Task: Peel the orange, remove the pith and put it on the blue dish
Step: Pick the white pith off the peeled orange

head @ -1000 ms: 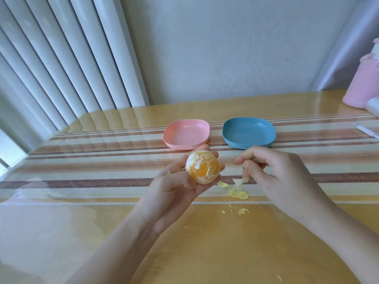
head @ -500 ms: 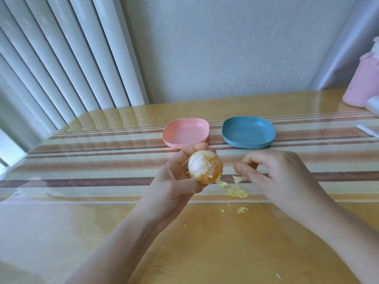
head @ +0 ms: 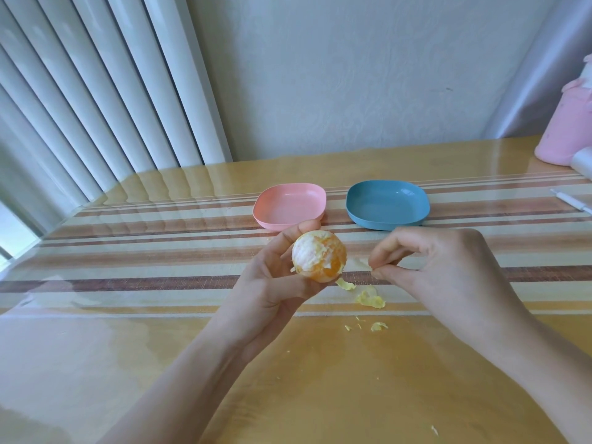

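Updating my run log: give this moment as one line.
left hand: holds orange | right hand: pinches pith bit | blue dish: no orange yet

Pink dish [head: 290, 205], pink container [head: 563, 136] and blinds [head: 96, 91] seen around a striped table [head: 320, 395]
The pink dish is set just beyond the left hand [head: 272, 283]. The pink container is placed well right of the right hand [head: 448, 274], with a thin white stick [head: 573, 201] laid nearer. The blinds are hung far beyond the left hand.
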Demonstrator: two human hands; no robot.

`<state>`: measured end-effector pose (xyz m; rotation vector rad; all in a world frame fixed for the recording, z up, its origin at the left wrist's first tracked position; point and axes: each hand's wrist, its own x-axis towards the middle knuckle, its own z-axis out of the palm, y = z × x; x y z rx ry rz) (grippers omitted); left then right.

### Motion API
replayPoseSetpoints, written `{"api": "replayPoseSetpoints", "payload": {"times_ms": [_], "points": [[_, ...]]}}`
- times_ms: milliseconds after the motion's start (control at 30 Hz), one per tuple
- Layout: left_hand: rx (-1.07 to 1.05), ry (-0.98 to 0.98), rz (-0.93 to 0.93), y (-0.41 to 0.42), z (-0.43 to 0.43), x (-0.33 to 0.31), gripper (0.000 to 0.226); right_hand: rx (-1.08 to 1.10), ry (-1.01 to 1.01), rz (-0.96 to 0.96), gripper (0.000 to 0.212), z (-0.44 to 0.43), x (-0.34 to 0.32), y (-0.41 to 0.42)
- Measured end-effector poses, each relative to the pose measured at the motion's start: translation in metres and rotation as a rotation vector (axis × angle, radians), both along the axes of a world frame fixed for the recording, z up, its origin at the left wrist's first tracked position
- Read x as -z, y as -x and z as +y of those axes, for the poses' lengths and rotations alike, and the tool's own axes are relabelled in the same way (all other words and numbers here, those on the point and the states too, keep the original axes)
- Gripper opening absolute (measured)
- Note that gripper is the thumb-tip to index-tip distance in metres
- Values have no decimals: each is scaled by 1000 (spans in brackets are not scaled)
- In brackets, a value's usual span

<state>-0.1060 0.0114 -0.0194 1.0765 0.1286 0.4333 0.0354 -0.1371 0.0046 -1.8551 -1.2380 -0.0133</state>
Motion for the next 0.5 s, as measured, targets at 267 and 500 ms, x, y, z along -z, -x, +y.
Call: {"api": "replayPoseSetpoints", "payload": {"times_ms": [267,500], "points": [[-39,20,41,0,-2,-1,60,-23,15,-117,20,2,4,-6],[-27,53,66,1,-3,-5,67,-57,-7,-43,14,3,5,-7]]}}
